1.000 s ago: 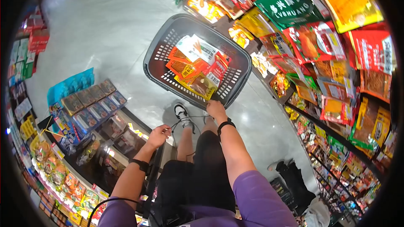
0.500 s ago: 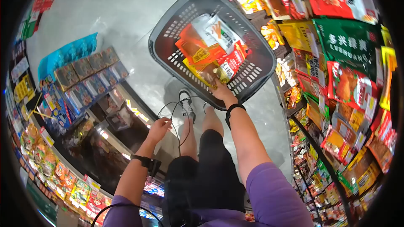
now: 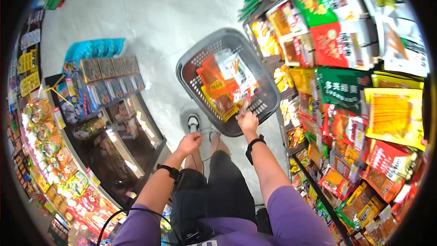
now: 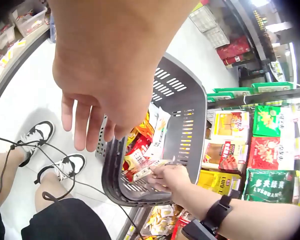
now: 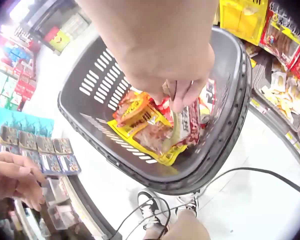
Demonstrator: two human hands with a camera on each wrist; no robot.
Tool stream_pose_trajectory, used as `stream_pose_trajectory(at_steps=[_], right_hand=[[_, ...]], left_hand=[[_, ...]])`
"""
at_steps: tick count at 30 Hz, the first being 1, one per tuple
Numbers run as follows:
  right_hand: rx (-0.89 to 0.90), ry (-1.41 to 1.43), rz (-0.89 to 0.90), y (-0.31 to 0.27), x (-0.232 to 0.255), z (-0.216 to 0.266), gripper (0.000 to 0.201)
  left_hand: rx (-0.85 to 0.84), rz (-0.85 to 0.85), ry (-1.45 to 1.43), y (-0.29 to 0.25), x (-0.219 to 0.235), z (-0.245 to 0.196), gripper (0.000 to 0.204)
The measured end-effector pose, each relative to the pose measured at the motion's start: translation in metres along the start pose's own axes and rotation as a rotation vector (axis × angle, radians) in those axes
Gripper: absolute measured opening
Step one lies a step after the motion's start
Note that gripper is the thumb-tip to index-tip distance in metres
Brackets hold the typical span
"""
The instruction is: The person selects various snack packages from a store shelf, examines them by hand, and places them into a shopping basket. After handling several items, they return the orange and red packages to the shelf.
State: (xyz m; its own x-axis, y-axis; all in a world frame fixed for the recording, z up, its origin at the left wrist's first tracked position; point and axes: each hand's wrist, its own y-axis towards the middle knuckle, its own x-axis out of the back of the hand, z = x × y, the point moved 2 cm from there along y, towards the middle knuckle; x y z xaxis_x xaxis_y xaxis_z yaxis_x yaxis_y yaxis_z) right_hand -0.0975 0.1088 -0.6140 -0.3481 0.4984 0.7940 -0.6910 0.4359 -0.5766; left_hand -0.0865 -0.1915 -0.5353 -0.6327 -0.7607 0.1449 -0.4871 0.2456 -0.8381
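A dark grey basket [image 3: 183, 70] stands on the floor with several snack packets in it, among them an orange packet [image 3: 211, 74], a white packet [image 3: 240, 70] and a yellow-edged packet [image 5: 147, 137]. My right hand [image 3: 248, 122] reaches over the near rim; in the right wrist view its fingers pinch a red and white packet [image 5: 190, 120] inside the basket. Outside the basket, my left hand [image 3: 190, 144] hangs with loosely bent fingers and holds nothing; the left wrist view shows its fingers [image 4: 82, 125] relaxed beside the rim.
Shelves of hanging snack packets, including a green packet [image 3: 341, 89], line the right side. A display case [image 3: 132, 141] with boxed goods [image 3: 111, 66] stands at the left. A black cable [image 4: 85, 182] loops near the shoes [image 3: 193, 122].
My right hand has moved from the basket's rim to the packets inside and now pinches one. The left hand has shifted rightward in the head view, still empty.
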Motion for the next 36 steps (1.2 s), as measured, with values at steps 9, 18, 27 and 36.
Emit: stream_pose_trajectory(at_steps=[9, 18, 27, 36], right_hand=[[0.388, 0.065, 0.013, -0.097, 0.207, 0.022, 0.029], [0.872, -0.078, -0.523, -0.261, 0.435, 0.066, 0.021], [0.788, 0.263, -0.821, -0.365, 0.568, 0.142, 0.009], [0.757, 0.668, -0.784, -0.416, 0.547, 0.180, 0.012]], left_hand=[[-0.273, -0.064, -0.172, -0.040, 0.077, -0.108, 0.024], [-0.655, 0.003, -0.292, -0.199, 0.133, -0.287, 0.026], [-0.982, 0.118, 0.132, -0.294, 0.162, -0.399, 0.057], [-1.373, 0.209, 0.349, -0.304, 0.144, -0.436, 0.085]])
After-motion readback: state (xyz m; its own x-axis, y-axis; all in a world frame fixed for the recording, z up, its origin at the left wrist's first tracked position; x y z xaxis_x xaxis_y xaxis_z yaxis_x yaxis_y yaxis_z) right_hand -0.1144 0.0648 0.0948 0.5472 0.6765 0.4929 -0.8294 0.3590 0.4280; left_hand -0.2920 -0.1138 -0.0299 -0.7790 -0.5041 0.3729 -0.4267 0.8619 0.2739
